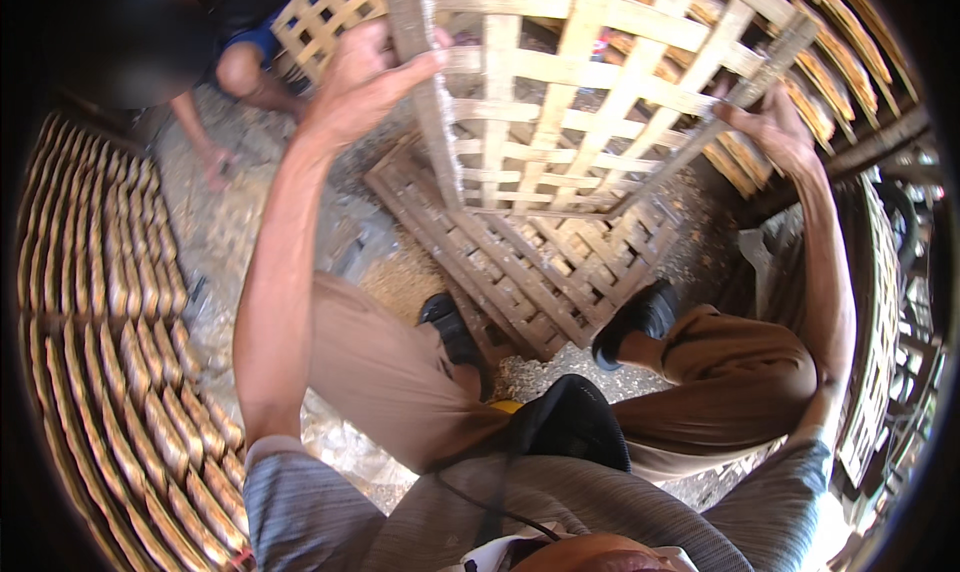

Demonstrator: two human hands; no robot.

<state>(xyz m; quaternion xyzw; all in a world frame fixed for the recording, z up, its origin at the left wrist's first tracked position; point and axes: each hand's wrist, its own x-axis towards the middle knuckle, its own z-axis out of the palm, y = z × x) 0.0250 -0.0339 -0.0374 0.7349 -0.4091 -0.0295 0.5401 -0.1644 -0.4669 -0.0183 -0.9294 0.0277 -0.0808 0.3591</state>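
Both hands hold a woven bamboo lattice panel [590, 92] upright in front of the seated person. Left hand [365, 77] has a closed grip on the left edge strip; right hand [770, 122] clamps the right edge, likely to steady it. A second lattice panel [520, 262] lies flat on the floor under the feet. Stacked bamboo trays [110, 312] crowd the left; another person [235, 67] sits beyond.

Both arms raised and extended forward. Left hand [365, 82] in closed grip, thumb wrapped over. Right hand [775, 127] likewise closed, wrist bent. Knees bent, seated.
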